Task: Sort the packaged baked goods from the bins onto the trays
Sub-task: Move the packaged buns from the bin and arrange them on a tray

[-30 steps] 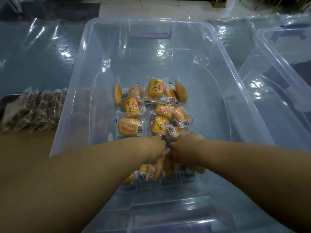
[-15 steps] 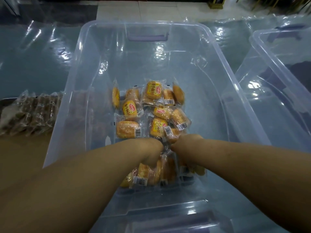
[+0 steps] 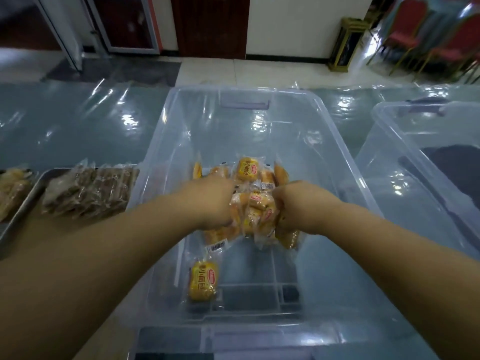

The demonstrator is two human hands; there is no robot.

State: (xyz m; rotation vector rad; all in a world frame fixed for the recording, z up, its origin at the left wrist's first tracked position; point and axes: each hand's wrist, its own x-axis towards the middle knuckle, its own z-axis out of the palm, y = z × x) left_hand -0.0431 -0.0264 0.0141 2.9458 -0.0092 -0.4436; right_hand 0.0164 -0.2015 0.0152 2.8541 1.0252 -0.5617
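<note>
Left hand (image 3: pixel 210 201) and right hand (image 3: pixel 298 206) squeeze a bunch of bun packs (image 3: pixel 255 211) mid-bin (image 3: pixel 337 141), fingers (image 3: pixel 226 219) clamped on the wrappers. A loose pack (image 3: pixel 203 280) lies nearer, its yellow label reading 小面包 beside a red oval logo.

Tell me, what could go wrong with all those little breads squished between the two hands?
1. The left hand and right hand press a loose bundle of bread packets between them. The lowest ones hang out underneath, so some may fall into the clear bin, where one packet lies alone.
2. Squeezing harder to stop that could squash the bread.
</note>
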